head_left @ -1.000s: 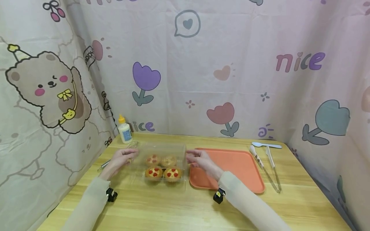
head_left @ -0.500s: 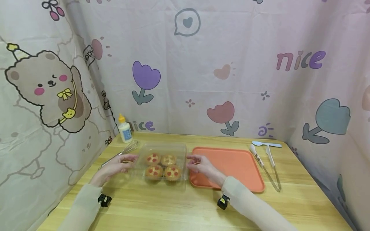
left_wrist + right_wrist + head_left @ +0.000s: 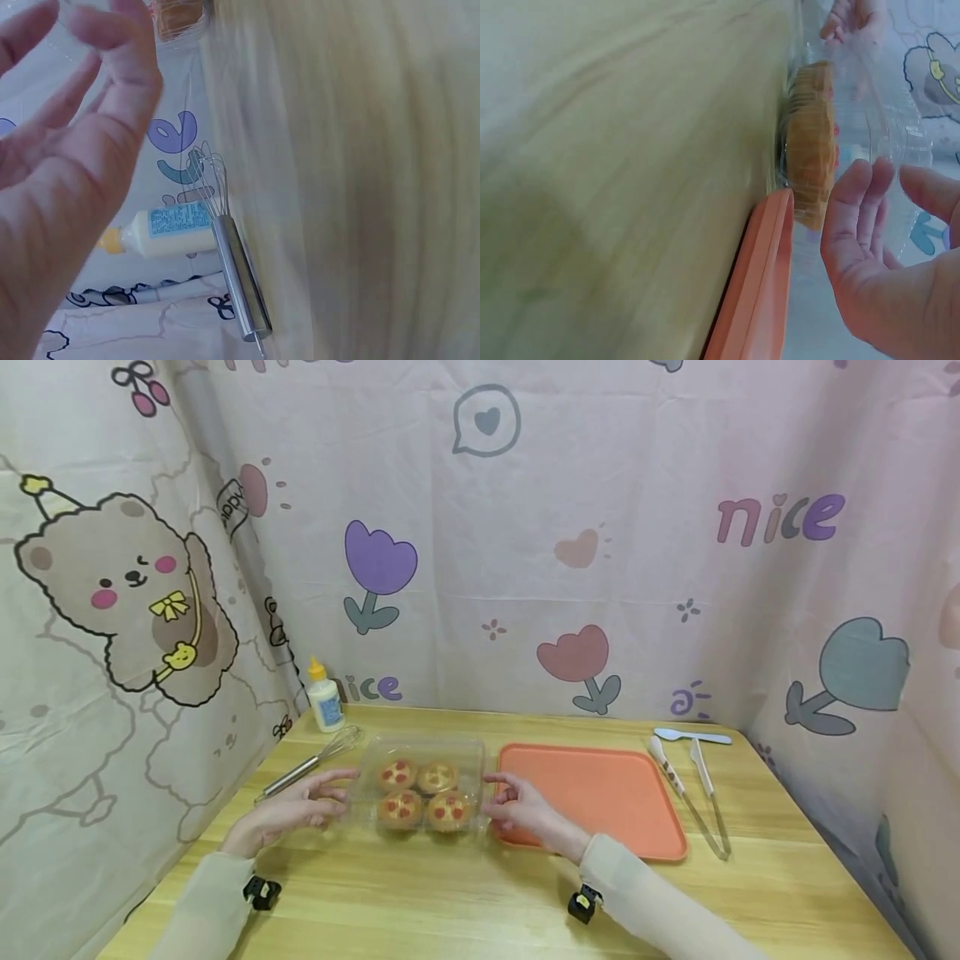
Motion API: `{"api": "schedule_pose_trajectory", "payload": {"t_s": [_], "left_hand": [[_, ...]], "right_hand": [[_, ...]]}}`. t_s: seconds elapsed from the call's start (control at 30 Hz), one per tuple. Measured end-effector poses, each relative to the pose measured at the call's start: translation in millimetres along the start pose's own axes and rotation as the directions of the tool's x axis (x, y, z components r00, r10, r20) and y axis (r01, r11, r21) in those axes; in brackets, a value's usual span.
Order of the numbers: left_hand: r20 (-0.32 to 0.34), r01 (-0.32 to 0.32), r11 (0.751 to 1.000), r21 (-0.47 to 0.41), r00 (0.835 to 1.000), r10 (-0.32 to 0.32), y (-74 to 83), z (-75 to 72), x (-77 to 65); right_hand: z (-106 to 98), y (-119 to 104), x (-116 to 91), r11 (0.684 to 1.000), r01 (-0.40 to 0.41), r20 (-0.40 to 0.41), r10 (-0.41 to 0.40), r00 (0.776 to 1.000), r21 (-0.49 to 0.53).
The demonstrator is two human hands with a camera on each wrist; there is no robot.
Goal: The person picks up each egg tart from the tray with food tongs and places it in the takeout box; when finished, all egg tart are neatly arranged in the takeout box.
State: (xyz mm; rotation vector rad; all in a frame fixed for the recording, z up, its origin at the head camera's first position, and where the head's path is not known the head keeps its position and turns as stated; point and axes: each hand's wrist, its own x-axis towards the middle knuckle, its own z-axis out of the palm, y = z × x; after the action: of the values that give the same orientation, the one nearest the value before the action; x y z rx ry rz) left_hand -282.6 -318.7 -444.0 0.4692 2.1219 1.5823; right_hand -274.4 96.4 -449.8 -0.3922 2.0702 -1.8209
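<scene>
A clear plastic clamshell box (image 3: 420,747) stands on the table, its lid lowered over several small round pastries (image 3: 400,810) with red toppings. My left hand (image 3: 300,810) is at the left edge of the lid, thumb and bent fingers spread around the rim. On the opposite side, my right hand (image 3: 528,810) holds the lid's right edge, fingertips and thumb on either side of it in the right wrist view. From the left wrist, only a corner of the pastries (image 3: 180,19) shows beyond the blurred fingers.
An orange tray (image 3: 592,793) lies right of the box. Tongs (image 3: 708,802) and a light-blue spatula-like utensil (image 3: 690,737) are farther right. A metal whisk (image 3: 307,766) lies at left, before a glue bottle (image 3: 326,703) with a yellow tip. Curtains hang behind the table.
Both hands have come down and toward me with the lid, which has swung from raised over the rear pastries to covering them all. The left hand has also uncovered the whisk.
</scene>
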Motion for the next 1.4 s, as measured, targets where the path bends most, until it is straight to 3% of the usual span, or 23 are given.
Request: {"api": "schedule_pose_trajectory", "payload": {"t_s": [0.2, 0.47, 0.77, 1.0, 1.2, 1.33, 1.4], "left_hand": [[0.116, -0.043, 0.987, -0.154, 0.991, 0.061, -7.1, -3.0, 3.1], [0.153, -0.050, 0.969, -0.243, 0.984, 0.089, -8.4, -0.9, 3.2], [0.151, -0.100, 0.966, -0.240, 0.979, 0.139, -7.7, 0.6, 4.4], [0.119, -0.063, 0.978, -0.200, 0.989, 0.088, -5.0, 2.1, 2.9], [0.037, 0.006, 0.997, -0.071, 0.999, -0.003, 2.3, 2.9, 1.3], [-0.118, 0.034, 0.999, 0.028, 0.993, -0.030, 7.2, 7.6, 4.5], [-0.243, 0.014, 0.995, 0.104, 0.970, 0.012, 10.6, 12.6, 9.1]], "right_hand": [[5, 2, -1, 0.994, -0.038, 0.059, 0.032, 0.998, 0.100], [13, 4, 0, 0.980, -0.054, 0.063, 0.043, 0.997, 0.191], [17, 1, 0, 0.981, -0.034, 0.029, 0.029, 0.999, 0.190], [17, 2, -1, 0.985, -0.039, 0.040, 0.032, 0.999, 0.168], [9, 2, -5, 0.991, -0.038, 0.059, 0.031, 0.998, 0.125], [1, 2, -7, 1.000, 0.006, 0.032, -0.007, 0.999, 0.011], [-3, 2, -9, 0.999, 0.031, 0.010, -0.031, 0.999, -0.029]]}}
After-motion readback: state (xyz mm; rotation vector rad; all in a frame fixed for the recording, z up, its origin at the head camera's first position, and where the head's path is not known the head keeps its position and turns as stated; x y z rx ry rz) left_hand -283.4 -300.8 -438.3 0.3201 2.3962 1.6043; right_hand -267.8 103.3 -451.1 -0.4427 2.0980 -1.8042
